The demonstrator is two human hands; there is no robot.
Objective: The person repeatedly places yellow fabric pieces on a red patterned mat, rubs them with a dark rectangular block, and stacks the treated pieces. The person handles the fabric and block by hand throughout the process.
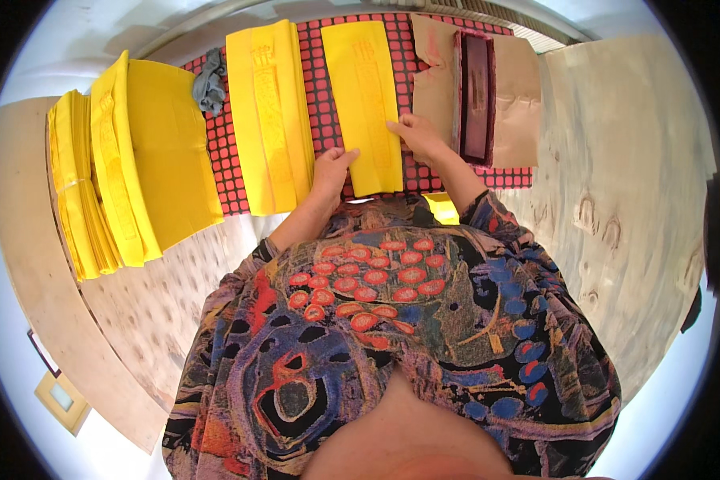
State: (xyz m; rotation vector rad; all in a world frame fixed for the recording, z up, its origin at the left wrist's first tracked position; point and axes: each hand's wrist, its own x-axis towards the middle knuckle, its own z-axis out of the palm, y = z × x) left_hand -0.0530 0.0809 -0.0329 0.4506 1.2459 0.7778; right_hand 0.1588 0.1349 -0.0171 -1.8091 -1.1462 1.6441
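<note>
A flat yellow strip-shaped piece (366, 104), with a faint printed or pressed mark on its upper part, lies on a red cloth with a black grid (322, 72). Whether it is fabric or plastic I cannot tell. My left hand (335, 170) pinches its lower left edge between thumb and fingers. On the opposite edge, a bit higher up, my right hand (418, 134) grips it the same way. Just left of it sits a thick stack of similar yellow pieces (268, 120). To the right, a shallow dark red tray (477, 100) rests on brown paper (518, 92).
More yellow pieces (76, 184) are piled at the far left, beside a wider yellow sheet (164, 144). A crumpled grey rag (210, 82) lies between the piles. Below the cloth's front edge shows another bit of yellow (442, 208). Pale wooden boards (616, 176) extend at right.
</note>
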